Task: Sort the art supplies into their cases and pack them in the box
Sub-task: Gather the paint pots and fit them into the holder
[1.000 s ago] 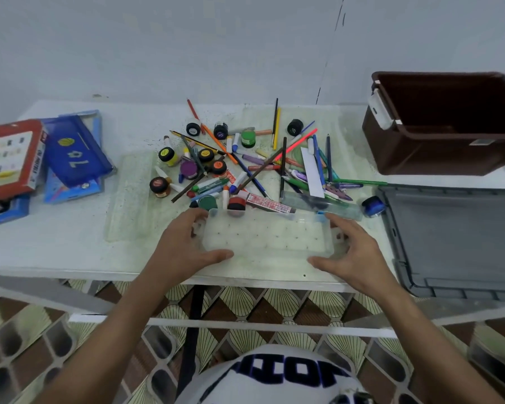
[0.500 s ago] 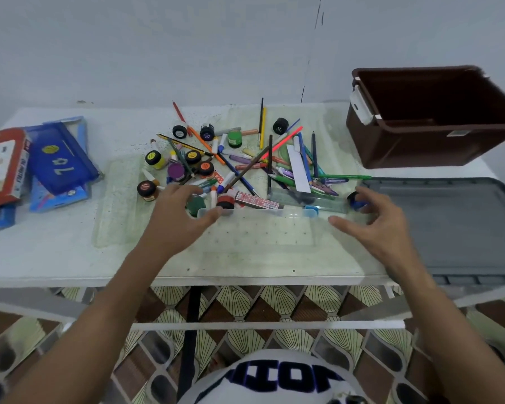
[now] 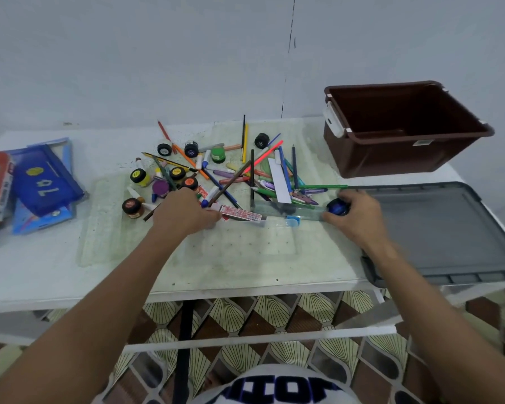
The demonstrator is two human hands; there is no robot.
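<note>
At the near edge of the heap of art supplies (image 3: 231,173) on the desk (image 3: 41,266), both hands reach into the pile. My left hand (image 3: 184,212) lies palm down, fingers curled forward over the red-printed stick (image 3: 239,214) and the pens beside it; whether it has actually pinched anything I cannot tell, since the fingertips are hidden. My right hand (image 3: 359,217) sits at the right end of a clear ruler (image 3: 286,209), its fingers curled against a blue paint pot (image 3: 337,207); it looks to be touching the pot, but a firm grip is not visible.

I judge the step in hand to be gathering loose items for sorting. To do it well I would take one kind at a time: lift the round pot straight up so it does not roll toward the grey lid (image 3: 438,228), and draw the pens out lengthwise, not sideways, since the crossed pencils would scatter. The cases (image 3: 44,179) lie far left, well apart from the pile, and the brown box (image 3: 403,129) stands open at the back right, so each handful has to travel to the left before anything gets packed.
</note>
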